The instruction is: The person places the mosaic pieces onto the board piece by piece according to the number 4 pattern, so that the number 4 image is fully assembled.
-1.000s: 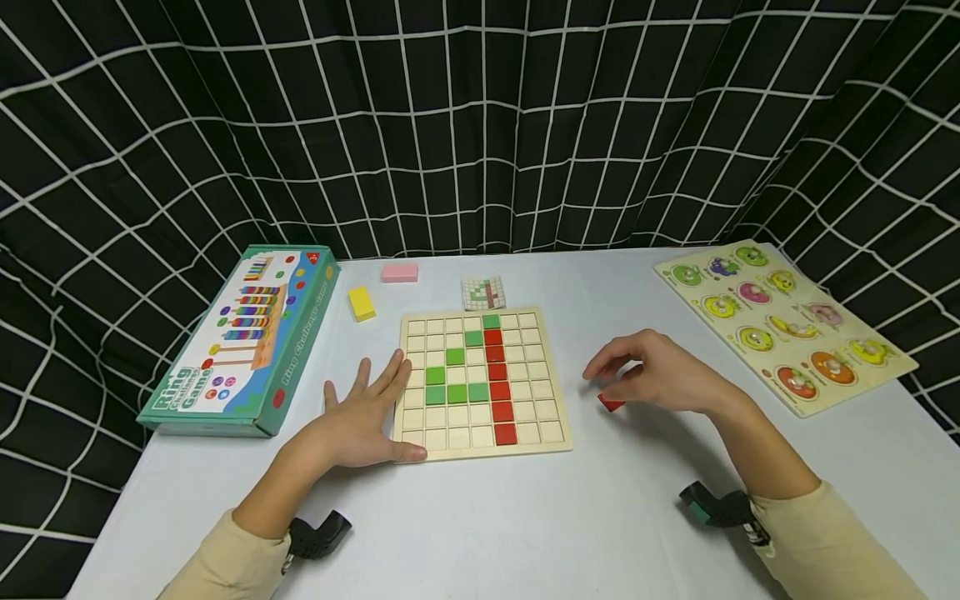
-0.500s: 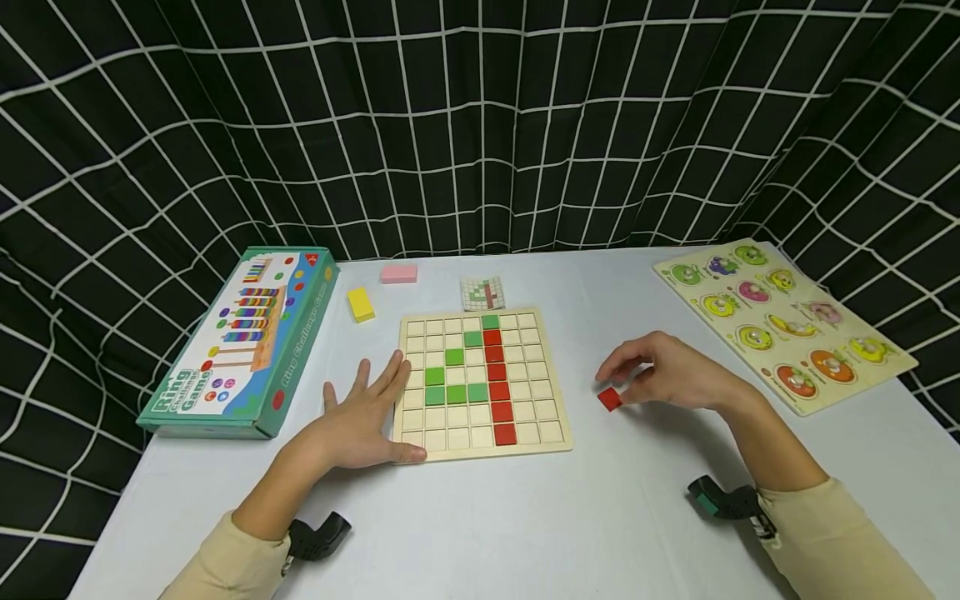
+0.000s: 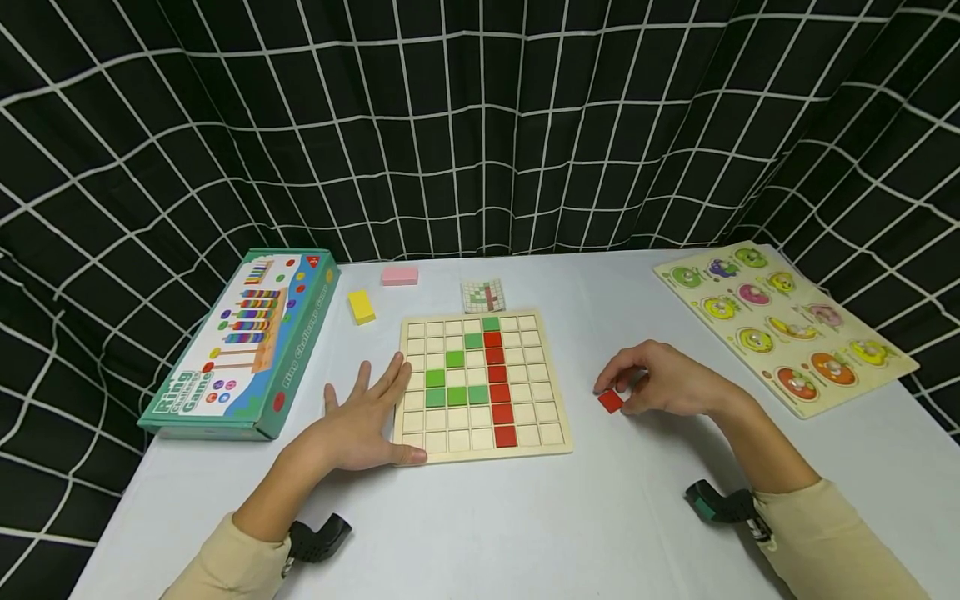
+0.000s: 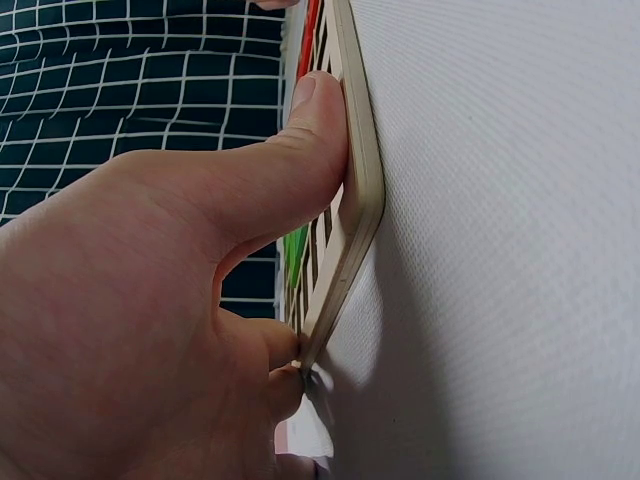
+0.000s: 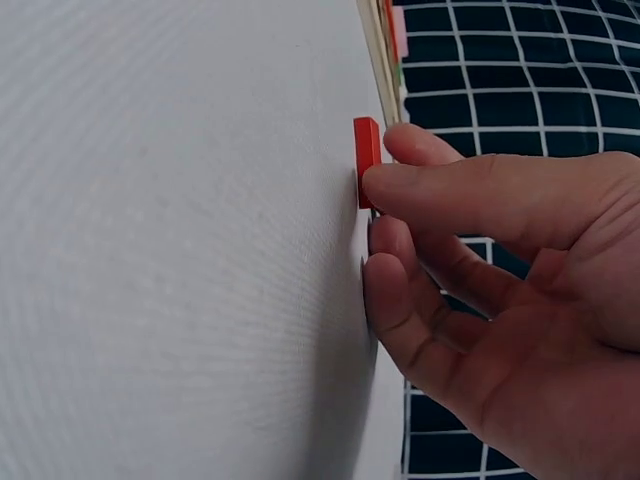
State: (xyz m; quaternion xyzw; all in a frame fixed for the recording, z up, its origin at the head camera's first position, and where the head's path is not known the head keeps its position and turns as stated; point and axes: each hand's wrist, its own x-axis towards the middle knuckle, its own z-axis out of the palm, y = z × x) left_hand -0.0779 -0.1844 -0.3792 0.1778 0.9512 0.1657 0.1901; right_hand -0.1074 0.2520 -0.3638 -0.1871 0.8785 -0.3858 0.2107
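A wooden grid board [image 3: 540, 433] lies mid-table with a column of red tiles and a green diagonal and row set in it. My left hand [image 3: 367, 412] lies flat on the table, thumb along the board's front-left corner; the left wrist view shows the thumb [image 4: 305, 140] pressed against the board's edge [image 4: 362, 200]. To the right of the board, a loose red tile [image 3: 610, 401] rests on the table. My right hand [image 3: 626, 385] is curled over it, fingertips pinching its edges. In the right wrist view the thumb [image 5: 450, 185] touches the red tile [image 5: 366, 160].
A green Ring Challenge Game box [image 3: 240, 342] lies at the left. A yellow block [image 3: 362, 305], a pink block [image 3: 399, 274] and a small pattern card [image 3: 483, 293] sit behind the board. A fruit peg puzzle [image 3: 783, 321] lies at the right. A black gridded curtain surrounds the table.
My right hand has settled lower and slightly right, and the red tile now shows at its fingertips on the table. The left hand and board have not moved.
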